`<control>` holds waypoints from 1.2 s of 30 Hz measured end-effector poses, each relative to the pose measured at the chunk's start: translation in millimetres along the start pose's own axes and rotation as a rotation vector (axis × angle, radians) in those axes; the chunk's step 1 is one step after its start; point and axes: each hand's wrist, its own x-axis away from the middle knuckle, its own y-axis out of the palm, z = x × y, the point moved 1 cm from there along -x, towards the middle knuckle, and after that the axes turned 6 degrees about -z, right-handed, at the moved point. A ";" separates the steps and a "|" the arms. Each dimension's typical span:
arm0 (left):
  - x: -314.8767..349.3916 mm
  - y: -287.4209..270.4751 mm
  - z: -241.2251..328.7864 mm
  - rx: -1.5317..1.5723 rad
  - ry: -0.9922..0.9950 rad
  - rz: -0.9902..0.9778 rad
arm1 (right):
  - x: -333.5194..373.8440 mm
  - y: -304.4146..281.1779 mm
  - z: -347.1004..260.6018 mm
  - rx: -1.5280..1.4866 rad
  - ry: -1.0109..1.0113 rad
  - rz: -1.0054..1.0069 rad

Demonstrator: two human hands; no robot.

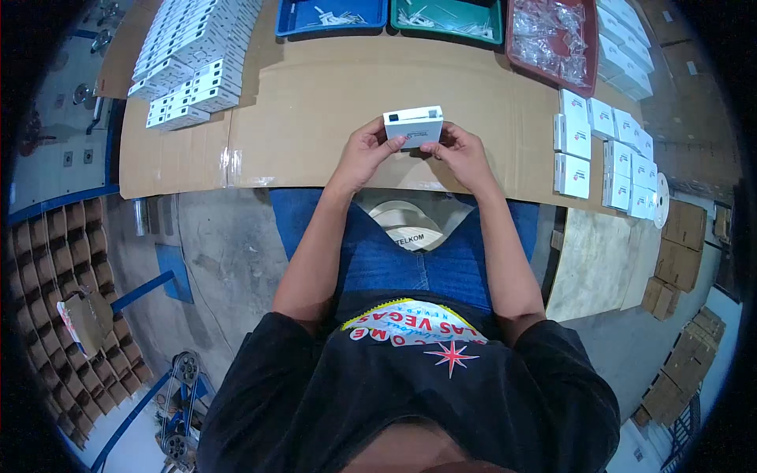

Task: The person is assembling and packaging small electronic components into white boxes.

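Between my two hands, above the near part of the cardboard-covered table (331,102), a small white box (418,130) is held tilted, its narrow upper side toward the far edge. A dark slot and a small grey patch show on that narrow side. My left hand (369,151) grips the box's left end, thumb on the front face. At the right end my right hand (461,151) has its thumb at the lower front corner and its fingers curled behind. The fingers behind the box are partly hidden.
Stacked white boxes (193,63) fill the far left. Along the far edge stand a blue tray (331,29) and a green tray (449,36) with small white parts, and a red tray (552,77) of clear plastic packets. More white boxes (574,138) sit at the right.
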 end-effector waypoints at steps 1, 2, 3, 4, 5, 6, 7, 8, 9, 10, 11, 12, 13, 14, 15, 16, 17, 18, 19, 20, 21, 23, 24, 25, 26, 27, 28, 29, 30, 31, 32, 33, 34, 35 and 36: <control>0.3 -3.4 -0.7 -0.003 -0.002 0.003 | -0.7 -0.5 2.4 -0.004 0.000 -0.002; 0.0 -7.1 -2.4 -0.053 0.033 -0.029 | -1.8 -1.2 6.7 0.015 -0.030 -0.003; -0.4 -8.3 -1.4 -0.102 0.067 -0.063 | -2.6 -1.5 9.5 0.035 -0.058 -0.003; 0.4 -9.3 -1.1 -0.104 0.065 -0.061 | -3.3 -1.7 12.5 0.032 -0.058 -0.004; 1.8 -10.0 -1.3 -0.099 0.033 -0.047 | -4.0 -2.0 15.3 0.011 -0.073 -0.006; 3.4 -9.8 -1.1 -0.094 0.001 -0.031 | -4.8 -1.7 16.1 -0.010 -0.089 -0.009; 4.9 -9.0 -1.5 -0.096 -0.001 -0.028 | -5.2 -1.6 17.0 -0.013 -0.088 -0.011; 6.4 -8.0 -1.7 -0.103 0.015 -0.028 | -5.2 -1.5 18.0 0.006 -0.077 -0.001; 7.0 -7.3 -2.2 -0.110 0.032 -0.028 | -5.5 -1.7 18.5 0.025 -0.067 0.010; 7.2 -7.3 -3.2 -0.111 0.030 -0.026 | -5.9 -2.1 19.5 0.023 -0.067 0.009; 7.4 -7.8 -4.2 -0.103 0.013 -0.007 | -6.1 -2.5 20.7 0.038 -0.084 0.002; 7.7 -8.5 -5.0 -0.095 -0.006 0.012 | -6.1 -2.2 21.0 0.053 -0.102 -0.004; 7.3 -9.2 -5.4 -0.096 -0.009 0.012 | -6.6 -2.1 21.6 0.050 -0.101 -0.003; 6.6 -9.9 -5.8 -0.087 -0.002 0.002 | -7.6 -2.0 22.4 0.017 -0.073 0.008; 6.0 -8.9 -4.4 -0.078 0.005 -0.009 | -8.2 -2.5 22.9 -0.015 -0.045 0.019; 6.0 -6.8 -3.8 -0.079 0.002 -0.011 | -9.0 -3.8 24.5 -0.018 -0.044 0.021; 6.6 -4.2 -3.3 -0.064 0.023 -0.005 | -10.2 -5.1 26.9 0.003 -0.019 0.014; 6.8 -2.5 -2.4 -0.050 0.045 0.003 | -10.7 -4.9 26.3 0.025 0.006 0.006; 6.4 -2.9 -3.7 -0.051 0.043 0.002 | -10.2 -5.2 25.2 0.022 0.006 0.007; 6.1 -4.0 -6.0 -0.078 0.040 0.003 | -9.5 -5.9 23.6 0.019 -0.013 -0.002; 6.2 -5.1 -7.9 -0.106 0.037 0.006 | -9.2 -5.2 19.8 0.015 -0.033 -0.014; 6.1 -6.2 -12.0 -0.092 0.053 0.017 | -9.1 -3.1 13.7 0.001 -0.027 -0.016; 5.9 -5.8 -12.7 -0.075 0.068 0.026 | -8.7 -1.9 12.5 -0.012 -0.019 -0.016; 6.0 -5.7 -13.4 -0.077 0.067 0.026 | -8.3 -0.5 12.5 -0.013 -0.020 -0.016; 6.3 -5.6 -14.0 -0.075 0.077 0.026 | -7.9 0.9 12.3 -0.030 -0.063 0.000; 6.1 -4.6 -13.8 -0.072 0.087 0.025 | -7.4 0.9 12.3 -0.045 -0.105 0.018; 6.1 -3.4 -13.9 -0.073 0.087 0.023 | -7.4 0.4 14.2 -0.046 -0.106 0.020; 6.4 -2.2 -13.9 -0.091 0.097 0.029 | -7.5 -0.5 16.5 0.007 -0.164 0.021; 7.2 -1.6 -13.7 -0.110 0.107 0.036 | -7.6 -1.0 17.6 0.060 -0.222 0.020; 7.1 -1.6 -13.3 -0.112 0.107 0.035 | -8.3 -2.7 18.9 0.058 -0.223 0.021; 6.6 -1.8 -12.6 -0.147 0.118 0.025 | -9.1 -4.6 19.7 0.104 -0.264 0.009; 6.2 -2.5 -13.0 -0.182 0.129 0.016 | -9.0 -4.5 18.2 0.149 -0.305 -0.003; 6.3 -2.7 -13.7 -0.183 0.128 0.014 | -8.2 -4.3 17.3 0.148 -0.305 -0.002; 6.5 -3.0 -14.8 -0.150 0.110 0.023 | -7.6 -4.4 16.8 0.109 -0.257 -0.012; 6.6 -3.0 -15.2 -0.117 0.091 0.031 | -6.9 -3.9 15.5 0.070 -0.209 -0.021</control>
